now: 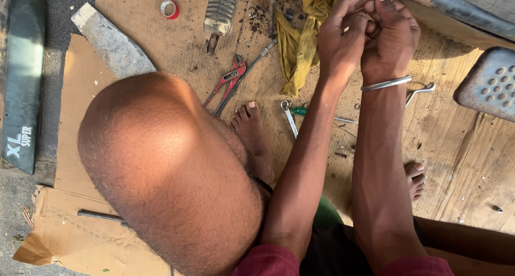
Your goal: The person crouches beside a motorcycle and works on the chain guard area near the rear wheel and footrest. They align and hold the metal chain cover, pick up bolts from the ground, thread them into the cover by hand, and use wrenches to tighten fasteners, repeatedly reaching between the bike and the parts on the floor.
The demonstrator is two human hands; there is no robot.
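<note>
Frayed cardboard [161, 34], red-handled steel pliers [228, 81]

Matt brown cardboard [177, 34] underfoot; yellow cloth rag [300, 45]; shiny metal bangle [386, 83]; pliers [228, 82] red-handled metal.

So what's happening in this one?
A person squats barefoot on cardboard, both hands raised to the edge of a dark metal part at the top. The left hand and right hand are pressed together there; what they grip is hidden. Red-handled pliers, a wrench, a yellow rag and a tape roll lie nearby.
</note>
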